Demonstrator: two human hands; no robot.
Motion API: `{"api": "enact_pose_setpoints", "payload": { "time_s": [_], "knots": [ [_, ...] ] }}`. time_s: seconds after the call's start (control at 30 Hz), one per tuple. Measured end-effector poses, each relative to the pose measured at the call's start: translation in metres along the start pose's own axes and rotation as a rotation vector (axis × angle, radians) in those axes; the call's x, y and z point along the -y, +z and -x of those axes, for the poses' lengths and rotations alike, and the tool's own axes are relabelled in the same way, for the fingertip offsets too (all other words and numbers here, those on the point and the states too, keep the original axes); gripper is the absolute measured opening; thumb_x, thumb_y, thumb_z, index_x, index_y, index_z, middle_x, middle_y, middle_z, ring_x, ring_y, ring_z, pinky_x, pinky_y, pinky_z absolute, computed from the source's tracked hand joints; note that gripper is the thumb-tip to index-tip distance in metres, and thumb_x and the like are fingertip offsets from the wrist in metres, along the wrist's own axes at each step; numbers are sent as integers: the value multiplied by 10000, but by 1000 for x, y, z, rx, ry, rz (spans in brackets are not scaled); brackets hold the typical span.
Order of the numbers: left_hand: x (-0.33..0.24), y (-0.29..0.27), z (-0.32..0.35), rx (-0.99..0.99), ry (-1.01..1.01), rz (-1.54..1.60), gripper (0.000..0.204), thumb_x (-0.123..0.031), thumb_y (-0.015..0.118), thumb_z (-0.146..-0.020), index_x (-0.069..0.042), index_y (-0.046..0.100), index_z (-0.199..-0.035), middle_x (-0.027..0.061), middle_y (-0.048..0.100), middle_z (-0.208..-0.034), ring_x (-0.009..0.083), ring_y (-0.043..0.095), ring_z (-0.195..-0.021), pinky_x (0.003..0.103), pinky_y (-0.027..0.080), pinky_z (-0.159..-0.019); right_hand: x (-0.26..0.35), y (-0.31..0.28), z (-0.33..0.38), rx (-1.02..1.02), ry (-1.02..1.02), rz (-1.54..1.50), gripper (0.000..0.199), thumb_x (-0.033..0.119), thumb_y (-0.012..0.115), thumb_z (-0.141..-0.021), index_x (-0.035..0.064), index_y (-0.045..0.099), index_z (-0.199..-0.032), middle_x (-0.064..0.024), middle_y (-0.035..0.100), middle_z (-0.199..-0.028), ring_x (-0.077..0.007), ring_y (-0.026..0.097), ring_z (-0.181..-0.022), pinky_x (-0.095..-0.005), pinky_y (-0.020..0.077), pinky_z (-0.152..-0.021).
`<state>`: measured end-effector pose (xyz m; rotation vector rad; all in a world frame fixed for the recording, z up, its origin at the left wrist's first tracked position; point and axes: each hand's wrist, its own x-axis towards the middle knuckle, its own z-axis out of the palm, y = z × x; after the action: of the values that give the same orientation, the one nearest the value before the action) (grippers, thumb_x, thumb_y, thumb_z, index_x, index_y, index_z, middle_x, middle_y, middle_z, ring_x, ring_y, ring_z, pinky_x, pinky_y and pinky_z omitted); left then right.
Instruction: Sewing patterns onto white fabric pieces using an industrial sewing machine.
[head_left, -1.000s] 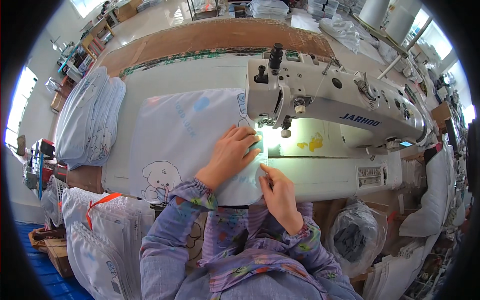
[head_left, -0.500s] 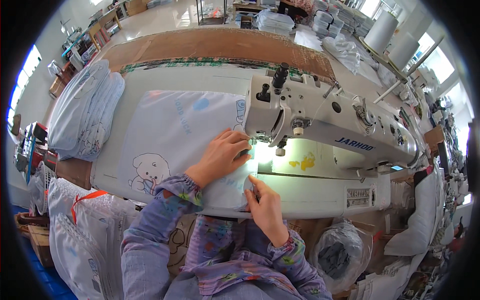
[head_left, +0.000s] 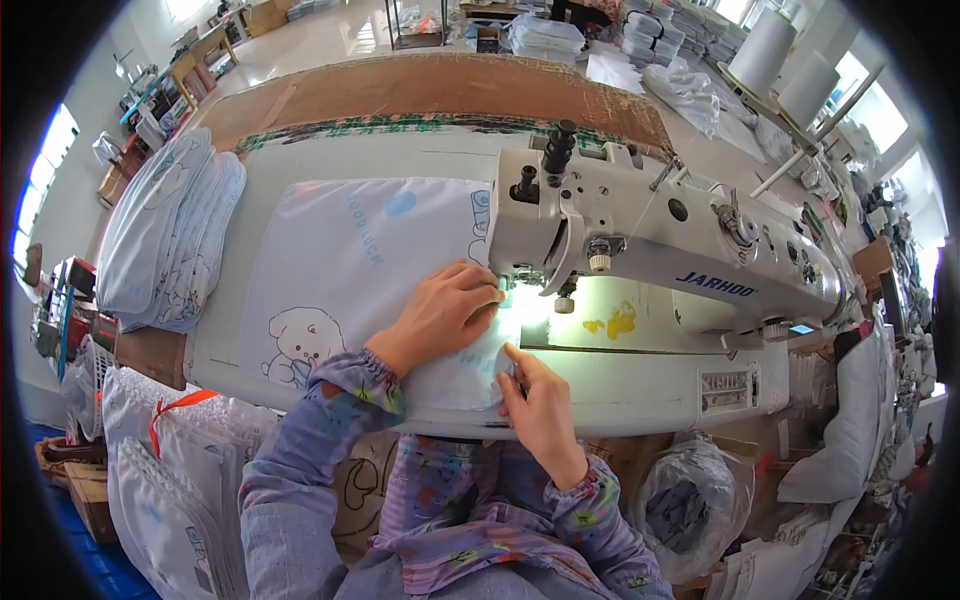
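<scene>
Under the head of the white sewing machine (head_left: 650,235), the left hand (head_left: 440,315) lies flat with its fingers spread on a pale printed fabric piece (head_left: 350,270), pressing it to the table (head_left: 420,150) rather than closing round it. Just to the right of that hand and nearer the person, the right hand (head_left: 540,410) pinches the fabric's near edge between thumb and fingers, at the table's front rim. The fabric spreads away left of both hands, a bear print (head_left: 300,345) showing at its near left corner.

Below and left of the hands, white sacks (head_left: 160,450) stand beside the table; what they contain cannot be told. Below and right, a clear plastic bag (head_left: 690,500) holds dark material. Far left of the grip, a stack of similar printed pieces (head_left: 165,240) lies on the table end. Beyond the fabric, a bare strip of table runs to the brown far edge (head_left: 430,85).
</scene>
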<state>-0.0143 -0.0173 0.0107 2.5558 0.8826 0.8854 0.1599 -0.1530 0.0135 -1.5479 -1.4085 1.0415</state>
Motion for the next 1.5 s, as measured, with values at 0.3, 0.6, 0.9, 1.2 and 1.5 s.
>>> {"api": "enact_pose_setpoints", "payload": {
  "time_s": [0.3,0.6,0.9,1.2,1.5],
  "knots": [
    [45,-10,-37,167,-138,239,156,-110,699,-846,-33,729,-978,136,693,-981,350,659,-959,438,531,-860,-2,-4,-11,-38,-56,21,410,44,638,-992,-12,575,-1394,-65,607,-772,-121,631,-580,-298,509,-520],
    [155,-26,-95,-163,-407,-434,249,-312,757,-862,-105,734,-998,121,652,-1180,353,597,-1155,469,465,-995,1,12,54,165,-112,-62,442,23,668,-970,34,577,-1403,-77,665,-879,-114,616,-629,-287,507,-576],
    [112,-66,-6,92,-432,-765,216,-332,698,-914,-128,729,-981,77,682,-1076,294,626,-1101,463,464,-954,-16,24,88,631,-97,-265,510,176,752,-948,127,607,-1434,-71,690,-1063,-110,591,-734,-249,486,-648],
    [-54,-69,62,135,-436,-649,213,-184,742,-855,-52,680,-1011,106,638,-1047,320,631,-1020,462,501,-887,-43,-120,112,-144,270,-366,282,50,764,-871,-1,740,-1148,-16,695,-858,-65,608,-736,-219,485,-673],
    [-23,8,15,25,-102,-103,407,-296,771,-876,-66,657,-1191,85,624,-1204,313,592,-1173,489,434,-1099,-30,-91,143,36,381,-422,373,-62,721,-871,-41,670,-1240,-14,688,-981,-57,606,-852,-199,468,-745]
  ]
}}
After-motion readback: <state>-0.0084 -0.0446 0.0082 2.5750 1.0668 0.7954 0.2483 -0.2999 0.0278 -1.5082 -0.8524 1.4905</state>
